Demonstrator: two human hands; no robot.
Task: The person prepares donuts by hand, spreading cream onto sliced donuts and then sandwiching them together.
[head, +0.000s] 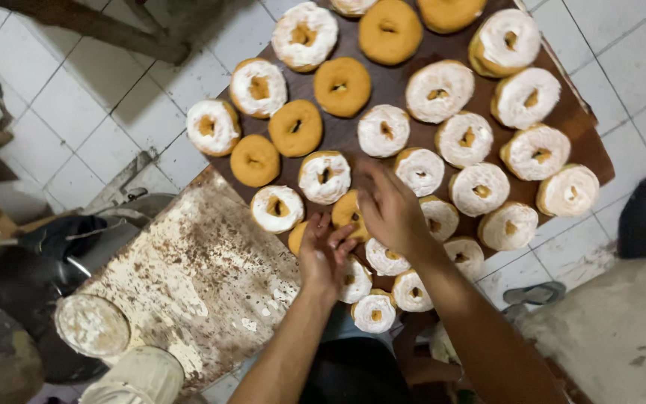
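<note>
A worn table (196,277) meets the crowded brown board (398,82) edge to edge. Left hand (323,251) and right hand (386,209), fingers loosely curled, together hold a plain donut (347,213) at the board's near edge; tiled floor (84,112) beyond.

Both arms come up from the bottom middle of the frame, bare all the way, no sleeves showing, no watch, rings or gloves. The left hand (324,254) and right hand (389,209) are bare too. Dark clothing shows at the bottom centre, between the forearms.
</note>
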